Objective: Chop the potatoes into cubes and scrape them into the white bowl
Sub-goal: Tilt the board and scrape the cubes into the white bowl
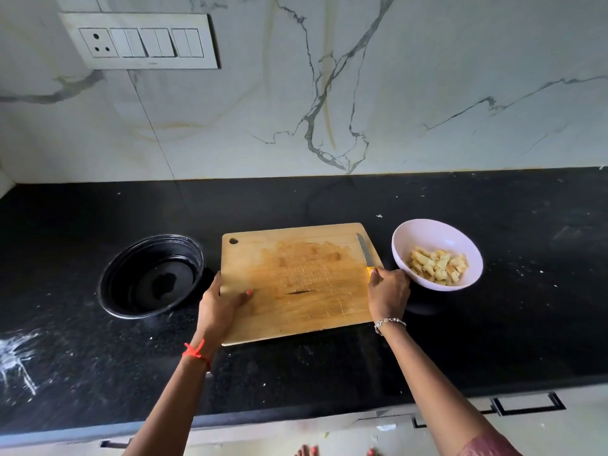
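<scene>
A wooden cutting board (296, 284) lies on the black counter, its top bare and wet-stained. My left hand (220, 304) grips the board's left edge, thumb on top. My right hand (388, 291) holds a knife (365, 250) by its yellow handle at the board's right edge, blade pointing away along that edge. Just right of the board sits the white bowl (427, 232), tilted toward me, with several pale potato cubes (437, 266) inside.
A black round container (151, 278) with a little liquid stands left of the board. The black counter (329, 373) has white smears at its front left. A marble wall with a switch panel (141, 41) rises behind. Drawer handles show below the counter's front edge.
</scene>
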